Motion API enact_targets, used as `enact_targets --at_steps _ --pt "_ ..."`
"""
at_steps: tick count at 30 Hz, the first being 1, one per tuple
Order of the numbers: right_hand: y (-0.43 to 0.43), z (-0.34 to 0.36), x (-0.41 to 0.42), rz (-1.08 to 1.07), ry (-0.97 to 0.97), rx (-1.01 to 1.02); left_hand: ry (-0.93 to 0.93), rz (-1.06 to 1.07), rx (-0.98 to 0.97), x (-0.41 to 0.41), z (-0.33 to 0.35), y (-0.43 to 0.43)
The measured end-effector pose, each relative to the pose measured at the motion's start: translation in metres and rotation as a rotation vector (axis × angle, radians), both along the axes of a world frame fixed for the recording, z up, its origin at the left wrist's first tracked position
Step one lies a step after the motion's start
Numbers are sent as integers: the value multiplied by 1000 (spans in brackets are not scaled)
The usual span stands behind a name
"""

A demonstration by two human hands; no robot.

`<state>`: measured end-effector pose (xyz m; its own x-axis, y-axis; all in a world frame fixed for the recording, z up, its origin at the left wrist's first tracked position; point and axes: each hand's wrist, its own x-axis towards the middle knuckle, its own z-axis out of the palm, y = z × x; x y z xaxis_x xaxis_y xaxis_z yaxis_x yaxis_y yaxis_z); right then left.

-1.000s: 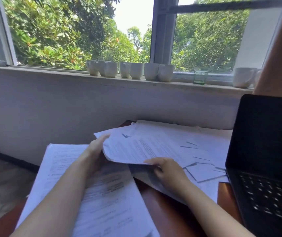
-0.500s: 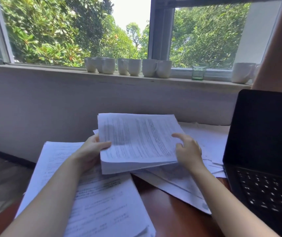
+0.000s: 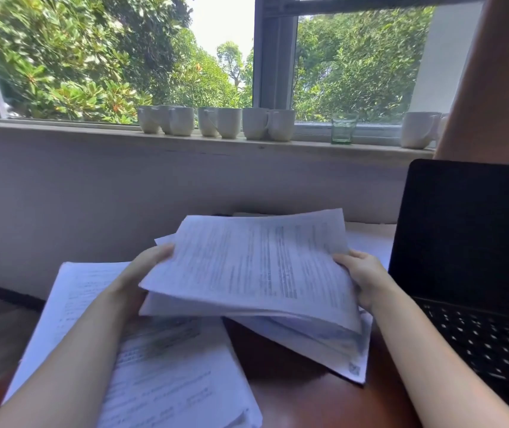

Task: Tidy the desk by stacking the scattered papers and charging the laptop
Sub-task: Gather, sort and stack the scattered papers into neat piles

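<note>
White sheets up off the desk (image 3: 293,393): left hand (image 3: 146,267) and right hand (image 3: 362,273) clasp the bundle of papers (image 3: 253,267) at both edges, above the left stack (image 3: 160,366). Stacking step underway, it seems; squaring and lowering looks next. Laptop (image 3: 469,242) sits open at right, no cable visible.

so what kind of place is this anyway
Probably a study or office desk by a window. There is a wooden desk with printed papers and an open laptop, and a row of white mugs stands on the sill with trees outside.
</note>
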<state>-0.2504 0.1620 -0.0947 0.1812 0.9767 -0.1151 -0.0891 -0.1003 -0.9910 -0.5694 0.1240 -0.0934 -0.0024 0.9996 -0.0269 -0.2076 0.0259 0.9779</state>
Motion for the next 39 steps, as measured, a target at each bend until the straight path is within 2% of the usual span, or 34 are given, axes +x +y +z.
enact_targets --at_steps 2,4,8,10,13,15,18,21,23,26,28,30,34,37,39 --pt "2 -2 -2 -66 126 54 -205 41 -1 2 0 4" --pt "1 -2 -8 -124 225 82 -293 38 33 3 0 5" --pt "-4 -3 -36 43 349 85 -267 -35 63 18 2 4" --pt "-10 -3 -53 175 305 79 -187 32 62 29 0 6" --pt "-19 -7 -74 371 170 76 96 258 102 35 -7 7" --pt "-22 -10 -83 488 66 75 256 330 111 30 -9 6" --pt "-22 -13 -87 532 -54 80 338 375 94 23 -7 3" --pt "-16 -9 -78 410 -126 110 280 461 124 16 -8 8" --pt "-5 -8 -67 268 -274 173 217 535 124 11 -10 14" --pt "22 -7 -50 106 -764 255 149 661 95 8 -11 21" --pt "39 -3 -43 136 -1077 241 87 719 64 8 -9 23" --pt "51 1 -40 213 -1267 202 8 735 42 7 -9 23" --pt "71 -3 -46 384 -1484 149 -61 748 30 6 -7 21" --pt "83 -8 -53 401 -1414 120 -67 751 41 11 -4 20" --pt "88 -10 -60 404 -1452 88 -57 768 54 11 -4 20"
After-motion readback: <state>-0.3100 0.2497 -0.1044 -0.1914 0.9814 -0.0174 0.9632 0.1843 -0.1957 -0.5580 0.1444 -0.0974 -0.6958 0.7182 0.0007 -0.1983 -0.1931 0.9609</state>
